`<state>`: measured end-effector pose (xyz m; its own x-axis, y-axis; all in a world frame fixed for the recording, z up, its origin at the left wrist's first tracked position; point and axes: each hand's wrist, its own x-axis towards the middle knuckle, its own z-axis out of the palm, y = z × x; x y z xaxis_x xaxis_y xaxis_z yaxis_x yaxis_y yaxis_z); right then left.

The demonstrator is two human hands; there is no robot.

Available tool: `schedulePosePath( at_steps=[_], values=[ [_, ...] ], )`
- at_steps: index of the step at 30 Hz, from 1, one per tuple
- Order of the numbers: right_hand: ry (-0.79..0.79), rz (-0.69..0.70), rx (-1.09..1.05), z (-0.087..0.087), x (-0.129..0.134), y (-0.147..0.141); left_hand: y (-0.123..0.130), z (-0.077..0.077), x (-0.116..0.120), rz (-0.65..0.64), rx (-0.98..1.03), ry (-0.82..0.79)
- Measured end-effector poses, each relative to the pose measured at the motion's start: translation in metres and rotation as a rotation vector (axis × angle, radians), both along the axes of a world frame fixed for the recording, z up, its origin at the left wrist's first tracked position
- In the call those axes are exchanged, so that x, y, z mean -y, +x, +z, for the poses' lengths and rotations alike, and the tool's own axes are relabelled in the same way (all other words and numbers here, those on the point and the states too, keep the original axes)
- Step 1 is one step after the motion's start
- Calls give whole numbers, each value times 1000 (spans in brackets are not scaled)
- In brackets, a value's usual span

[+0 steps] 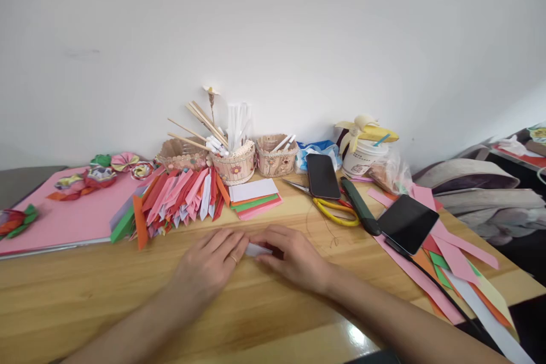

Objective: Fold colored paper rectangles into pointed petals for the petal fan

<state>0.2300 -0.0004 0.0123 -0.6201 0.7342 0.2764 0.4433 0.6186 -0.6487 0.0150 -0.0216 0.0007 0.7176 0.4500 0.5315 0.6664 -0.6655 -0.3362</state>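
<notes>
A small folded white paper (257, 249) lies on the wooden table between my hands, mostly covered by fingers. My left hand (210, 261), with a ring on one finger, has its fingers together and bent over the paper's left end, holding it against the table; its thumb is hidden. The right end is held by my right hand (294, 256), curled, with thumb below and fingertips above. Just beyond them lies a stack of paper rectangles (256, 196), white on top with orange, green and pink under it. Left of it sits a heap of folded paper pieces (183, 193).
Behind are decorated baskets (234, 166) with sticks and white tubes. To the right lie yellow-handled scissors (336, 211), a phone (323, 176), a green-handled cutter (359, 207), a black-screened device (408, 223) and paper strips (458, 250). Paper flowers (100, 173) rest on pink sheets (77, 222) at left.
</notes>
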Motion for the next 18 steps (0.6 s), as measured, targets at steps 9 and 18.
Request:
schedulePosePath(
  at_steps=[9,18],
  values=[
    [-87,60,-5,0,0,0,-8,-2,4,-32,-67,16],
    [-88,155,37,6,-3,-2,-8,13,5,-122,-13,123]
  ],
)
